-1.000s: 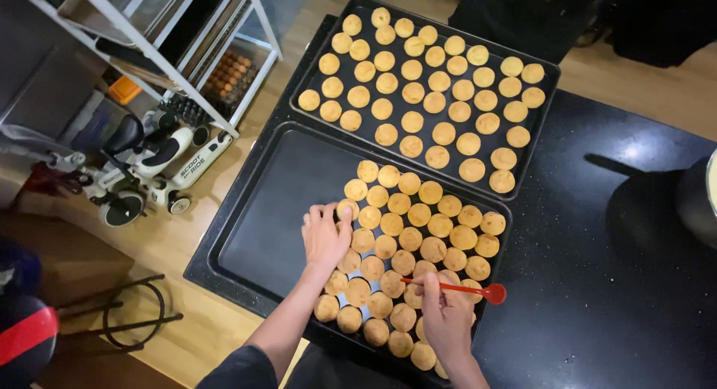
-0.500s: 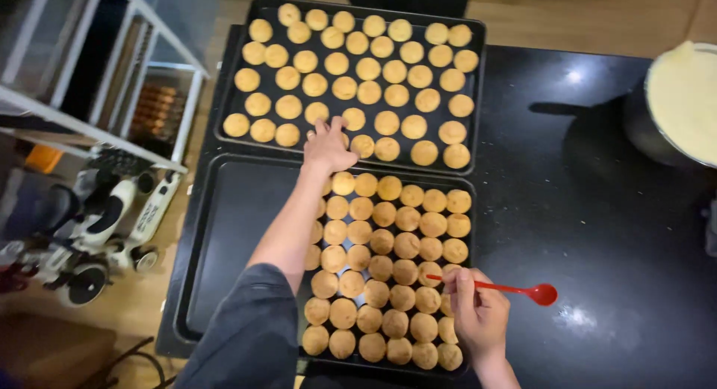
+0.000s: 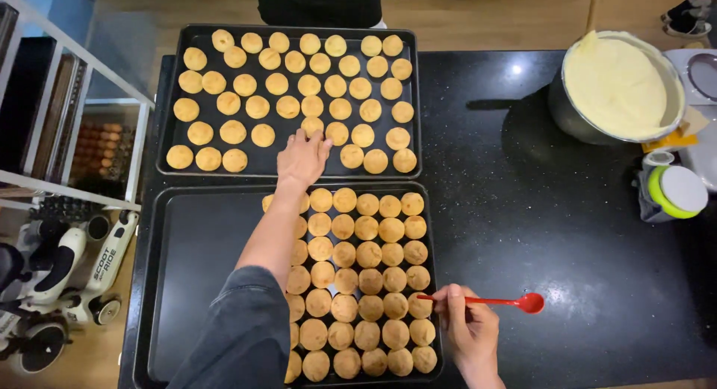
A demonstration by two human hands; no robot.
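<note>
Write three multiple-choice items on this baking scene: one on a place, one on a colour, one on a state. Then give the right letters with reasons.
1. Where does the left hand rest?
A. on the puffs of the far tray
B. in the metal bowl
C. on the bare counter

2. What colour is the spoon in the right hand?
A. white
B. red
C. green

3. How is the near tray loaded?
A. bare all over
B. covered edge to edge
C. its right part full of puffs, its left part bare

Answers:
1. A: the fingers lie on puffs in the far tray's lower rows.
2. B: handle and bowl of the spoon are both red.
3. C: the puffs crowd the right side, while dark metal shows on the left.
</note>
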